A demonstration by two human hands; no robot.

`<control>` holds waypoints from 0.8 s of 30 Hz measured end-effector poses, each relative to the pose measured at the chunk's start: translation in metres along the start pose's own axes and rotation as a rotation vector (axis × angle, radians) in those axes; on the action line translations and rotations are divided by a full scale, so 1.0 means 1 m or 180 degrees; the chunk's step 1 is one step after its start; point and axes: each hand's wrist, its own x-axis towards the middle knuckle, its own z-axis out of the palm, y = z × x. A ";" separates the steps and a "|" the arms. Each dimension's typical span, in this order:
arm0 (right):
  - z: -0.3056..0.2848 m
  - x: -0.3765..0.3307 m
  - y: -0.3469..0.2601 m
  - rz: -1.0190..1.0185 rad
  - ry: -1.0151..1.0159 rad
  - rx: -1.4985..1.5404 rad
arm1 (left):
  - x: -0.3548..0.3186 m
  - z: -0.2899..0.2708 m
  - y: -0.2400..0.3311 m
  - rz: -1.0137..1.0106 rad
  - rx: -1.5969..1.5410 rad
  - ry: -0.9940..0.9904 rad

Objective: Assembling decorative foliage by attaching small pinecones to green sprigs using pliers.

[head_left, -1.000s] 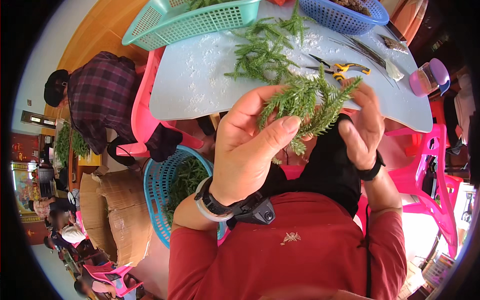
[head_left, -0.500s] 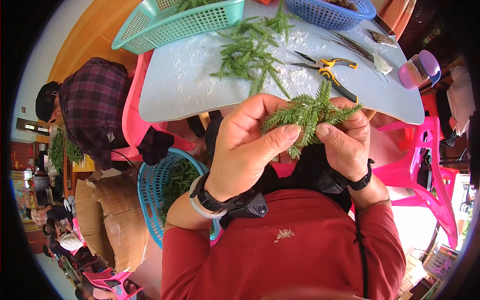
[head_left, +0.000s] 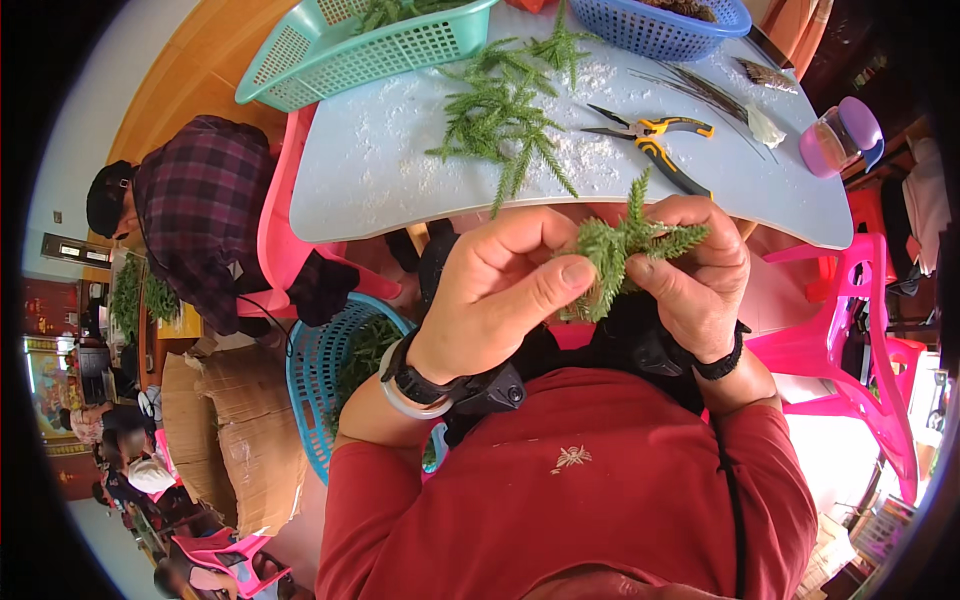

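Between my two hands, just off the table's near edge, is a green artificial pine sprig [head_left: 622,250] with several short branches. My left hand [head_left: 515,290] pinches its left side with thumb and fingers. On the right side, my right hand [head_left: 695,285] grips the sprig near a branch that points right. Part of the sprig is covered by my fingers. Beyond my hands, more pine sprigs [head_left: 500,118] lie heaped on the pale table [head_left: 380,170]. Yellow-and-black long-nose pliers [head_left: 655,140] rest to their right, jaws apart.
A green basket [head_left: 390,50] and a blue basket [head_left: 660,28] stand along the far side. Thin wires [head_left: 700,95] and a purple-lidded cup [head_left: 840,138] are at right. A blue laundry basket [head_left: 315,390], cardboard [head_left: 245,430] and a person in plaid [head_left: 200,220] are at left.
The sprig has turned in my hands, so one branch now points up and the left-hand branches hang lower. The whole view has shifted slightly. Both hands keep their grip.
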 end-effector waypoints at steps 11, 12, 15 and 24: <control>0.004 0.003 0.007 0.0508 -0.0458 0.0293 | 0.006 0.002 -0.002 0.0277 -0.0860 0.0661; 0.004 0.003 0.007 0.0519 -0.0453 0.0311 | 0.006 0.000 -0.004 0.0261 -0.0853 0.0674; 0.005 0.003 0.010 0.0487 -0.0591 -0.0112 | 0.006 -0.006 -0.009 0.0324 -0.0812 0.0731; 0.001 -0.001 0.017 0.1210 -0.0384 -0.0089 | 0.008 -0.002 -0.008 0.0114 -0.0987 0.0465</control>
